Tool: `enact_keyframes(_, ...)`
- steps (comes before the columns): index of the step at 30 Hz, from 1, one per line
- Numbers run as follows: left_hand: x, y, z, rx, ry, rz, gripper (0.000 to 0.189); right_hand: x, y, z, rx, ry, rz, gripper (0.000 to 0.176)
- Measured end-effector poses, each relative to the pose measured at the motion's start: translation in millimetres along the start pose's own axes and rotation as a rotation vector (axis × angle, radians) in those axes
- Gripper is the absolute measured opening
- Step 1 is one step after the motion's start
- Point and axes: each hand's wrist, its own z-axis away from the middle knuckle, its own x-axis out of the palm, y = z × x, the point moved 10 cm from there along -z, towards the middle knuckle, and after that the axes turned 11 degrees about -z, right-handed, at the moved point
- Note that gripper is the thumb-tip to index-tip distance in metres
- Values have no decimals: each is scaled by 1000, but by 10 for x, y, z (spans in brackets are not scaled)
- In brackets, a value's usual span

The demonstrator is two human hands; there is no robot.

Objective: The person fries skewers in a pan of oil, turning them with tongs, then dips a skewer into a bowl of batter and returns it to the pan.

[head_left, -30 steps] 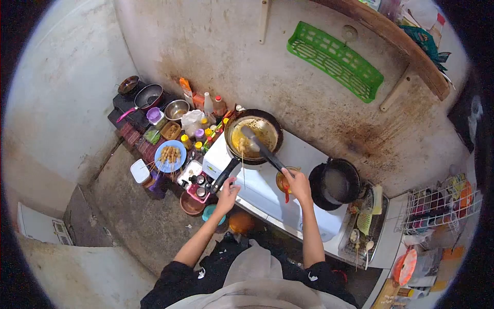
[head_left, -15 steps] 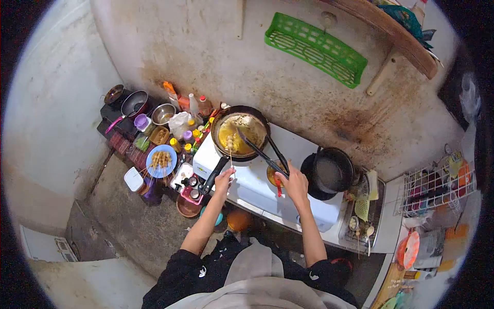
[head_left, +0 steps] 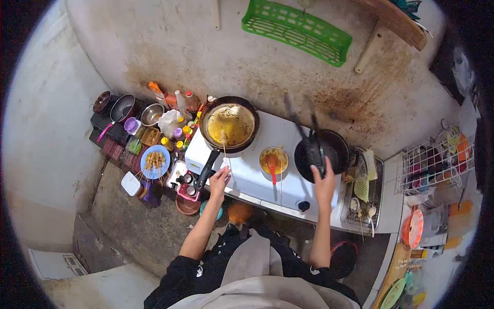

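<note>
- Here, the left hand (head_left: 221,176), nearer, pinches the skewer (head_left: 225,151), which points twelve o'clock into the frying pan (head_left: 254,123).
- Right hand (head_left: 324,186), three o'clock from it: grip closed round blurred tongs (head_left: 315,147).

The left forearm (head_left: 202,226) slants forward and inward, and the left hand (head_left: 220,178) at its end is curled, thumb and fingertips drawn together in a pinch. The right forearm (head_left: 322,232) reaches almost straight ahead; the right hand (head_left: 324,180) is closed in a grip, its fingers pointing forward and its thumb on the inner side. The two hands are well apart.
</note>
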Motion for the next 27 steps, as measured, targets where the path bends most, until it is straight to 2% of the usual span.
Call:
enact_keyframes(1, -10, 17, 15, 30, -7, -5, 22, -150, 109, 29, 160, 19, 4, 53)
enact_keyframes(2, -18, 36, 29, 61, -11, -9, 22, -272, 202, 50, 196, 48, -1, 52)
enact_keyframes(6, -58, 114, 37, 108, -1, -21, 24, -469, 978, 127, 139, 153, 188, 55)
enact_keyframes(8, -69, 150, 14, 126, 1, -21, 25, -497, 1096, 170, 155, 172, 219, 56)
enact_keyframes(11, -56, 196, -2, 133, 1, -27, 25, -468, 1205, 200, 224, 159, 205, 56)
enact_keyframes(14, -40, 172, 10, 111, -4, -24, 25, -482, 1266, 231, 285, 190, 315, 56)
enact_keyframes(16, -33, 163, 8, 104, -7, -16, 25, -436, 1305, 233, 352, 137, 286, 62)
enact_keyframes(22, -11, 117, -8, 73, 1, 44, 26, -416, 1319, 252, 214, 145, 401, 58)
enact_keyframes(27, 27, 141, -24, 101, -12, 43, 26, -429, 1317, 263, 234, 151, 344, 61)
